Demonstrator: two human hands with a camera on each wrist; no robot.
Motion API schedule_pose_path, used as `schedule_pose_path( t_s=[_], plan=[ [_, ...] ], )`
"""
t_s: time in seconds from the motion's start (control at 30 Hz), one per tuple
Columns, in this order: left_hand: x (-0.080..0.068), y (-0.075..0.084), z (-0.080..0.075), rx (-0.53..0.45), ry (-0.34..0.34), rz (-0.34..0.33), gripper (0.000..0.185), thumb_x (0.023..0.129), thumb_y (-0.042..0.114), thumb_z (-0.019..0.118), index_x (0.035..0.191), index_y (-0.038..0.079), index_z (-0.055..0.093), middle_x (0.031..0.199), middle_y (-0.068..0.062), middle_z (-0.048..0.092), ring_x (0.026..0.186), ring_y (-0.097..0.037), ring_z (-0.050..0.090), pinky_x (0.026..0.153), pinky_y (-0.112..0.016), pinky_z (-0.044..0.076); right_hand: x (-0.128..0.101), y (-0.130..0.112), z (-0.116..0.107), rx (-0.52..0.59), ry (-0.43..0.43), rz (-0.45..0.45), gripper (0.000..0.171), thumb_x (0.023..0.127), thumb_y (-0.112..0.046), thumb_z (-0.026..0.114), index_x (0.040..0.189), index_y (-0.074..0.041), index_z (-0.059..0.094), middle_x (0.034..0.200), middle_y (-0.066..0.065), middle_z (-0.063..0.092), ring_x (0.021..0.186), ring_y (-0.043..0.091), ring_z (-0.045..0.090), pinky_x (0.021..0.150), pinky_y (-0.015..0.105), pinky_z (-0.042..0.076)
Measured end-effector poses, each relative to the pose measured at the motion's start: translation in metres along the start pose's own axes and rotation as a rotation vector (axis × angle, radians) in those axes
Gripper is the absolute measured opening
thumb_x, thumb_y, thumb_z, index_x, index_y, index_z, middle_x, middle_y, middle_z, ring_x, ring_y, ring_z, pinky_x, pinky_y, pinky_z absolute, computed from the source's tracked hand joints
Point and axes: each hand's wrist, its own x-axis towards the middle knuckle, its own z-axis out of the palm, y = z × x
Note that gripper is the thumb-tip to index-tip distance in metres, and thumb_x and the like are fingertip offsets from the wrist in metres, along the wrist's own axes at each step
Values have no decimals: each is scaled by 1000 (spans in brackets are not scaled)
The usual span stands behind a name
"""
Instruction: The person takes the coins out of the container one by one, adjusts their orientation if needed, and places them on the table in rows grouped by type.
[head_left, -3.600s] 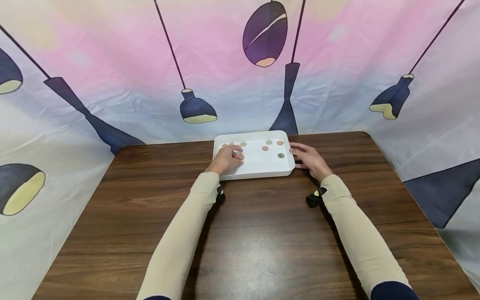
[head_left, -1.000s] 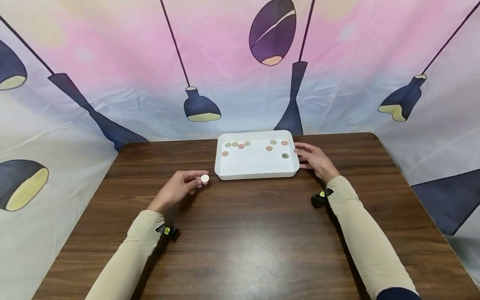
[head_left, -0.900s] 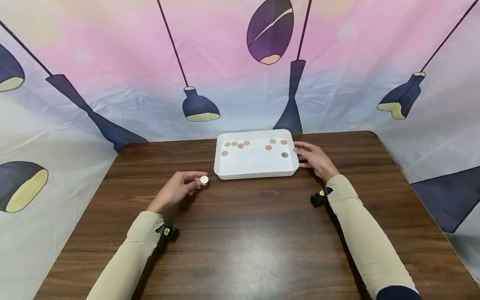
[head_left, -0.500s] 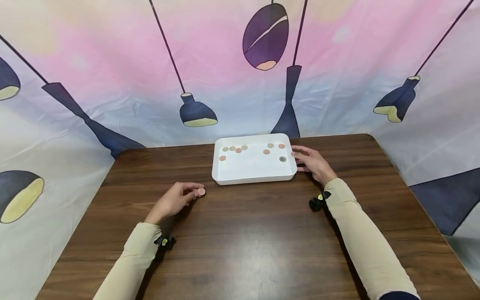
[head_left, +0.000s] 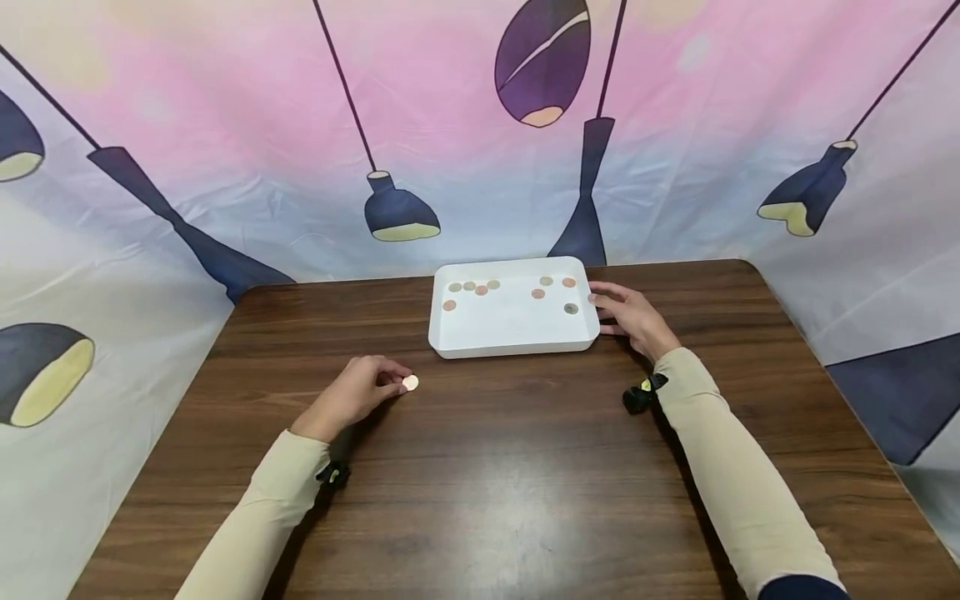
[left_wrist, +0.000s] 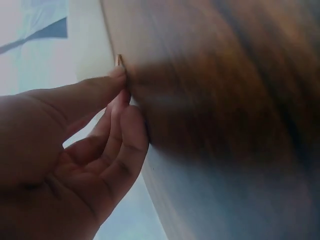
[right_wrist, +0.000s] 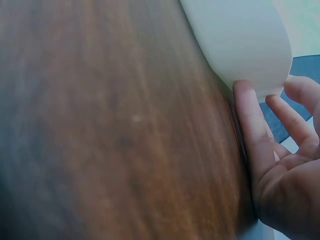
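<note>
In the head view my left hand [head_left: 354, 392] pinches a coin [head_left: 410, 382] between thumb and fingers, low over the table in front of the tray's left corner. The same coin [left_wrist: 119, 60] shows edge-on past the thumb tip in the left wrist view, with the fingertips close to the wood. A white rectangular tray [head_left: 517, 342] lies near the table's back edge. Several copper and brassy coins [head_left: 482, 290] lie flat in it, in a left group and a right group. My right hand [head_left: 633, 321] touches the tray's right end with extended fingers [right_wrist: 246, 100].
The dark wood-grain table [head_left: 480, 483] has a rounded back edge close behind the tray. A printed curtain [head_left: 300, 167] with lamp shapes hangs behind it. Black wrist cameras [head_left: 637, 398] sit below both hands.
My left hand has come out of the tray with a coin, moving left and toward me, then lowering slightly further. My right hand stays at the tray's right end; the tray stays put.
</note>
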Motion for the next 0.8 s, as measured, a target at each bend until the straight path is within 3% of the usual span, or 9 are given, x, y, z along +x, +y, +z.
schedule_pose_path(
  t_s=[0.23, 0.37, 0.57, 0.8],
  plan=[
    [7, 4, -5, 6, 2, -60, 44, 99, 27, 78, 132, -2, 71, 94, -3, 72, 86, -17, 67, 84, -43, 57, -2, -4, -3, -5, 9, -34, 57, 110, -36, 59, 162, -20, 44, 145, 16, 55, 112, 18, 63, 85, 25, 60],
    [7, 3, -7, -2, 12, -80, 39, 101, 29, 75, 127, 1, 74, 93, -1, 73, 85, -15, 67, 82, -40, 55, -1, -3, -1, -4, 5, -26, 57, 109, -37, 59, 162, -21, 45, 145, 16, 55, 112, 18, 63, 86, 26, 60],
    [12, 13, -13, -95, 127, -107, 24, 104, 22, 69, 121, 5, 76, 96, -5, 76, 83, -20, 67, 74, -39, 52, -2, 0, 2, 6, 13, -31, 57, 110, -36, 59, 162, -20, 45, 146, 17, 54, 116, 23, 62, 86, 27, 60],
    [30, 36, -21, -158, 236, -72, 23, 105, 21, 68, 120, 5, 76, 107, -10, 77, 97, -27, 70, 88, -45, 55, -1, 3, 2, 2, 13, -23, 56, 110, -36, 59, 162, -21, 45, 148, 17, 53, 120, 25, 62, 86, 27, 60]
  ],
)
